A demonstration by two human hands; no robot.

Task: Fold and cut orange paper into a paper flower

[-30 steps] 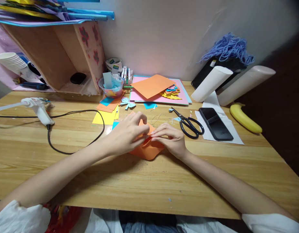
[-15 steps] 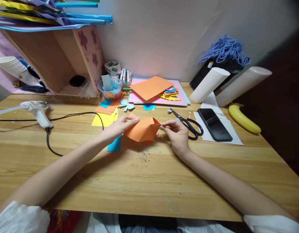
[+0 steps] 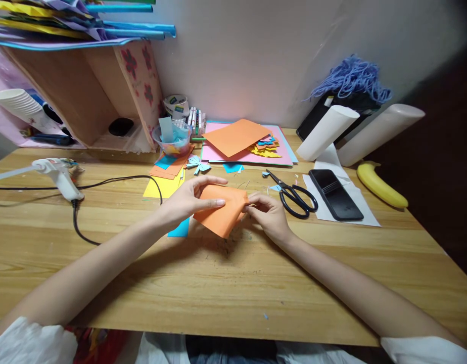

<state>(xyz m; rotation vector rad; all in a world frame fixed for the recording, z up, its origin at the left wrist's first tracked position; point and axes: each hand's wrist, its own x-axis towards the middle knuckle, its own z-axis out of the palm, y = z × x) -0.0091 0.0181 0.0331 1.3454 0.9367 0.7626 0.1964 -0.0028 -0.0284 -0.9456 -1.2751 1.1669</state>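
Both hands are on one folded orange paper [image 3: 222, 212] in the head view, held just above the wooden surface [image 3: 233, 283] at its middle. The left hand [image 3: 188, 199] grips the paper's left side, thumb laid flat across its top face and fingers curled behind. The right hand [image 3: 269, 215] is closed in a pinch on the paper's right edge.

Half a second ago the paper was spread wide between the two hands, each holding an outer corner. Now the hands have come closer together and the sheet has turned, so that one corner points down toward the person. A second ago it lay pressed flat under both hands. Judging from this, the piece has been lifted and is being turned over for another fold.

A blue scrap [image 3: 179, 228] lies on the surface just below the left hand. Black scissors [image 3: 296, 194] rest near the right hand, a phone [image 3: 335, 194] beyond them, and a glue gun [image 3: 59, 174] well off to the left.
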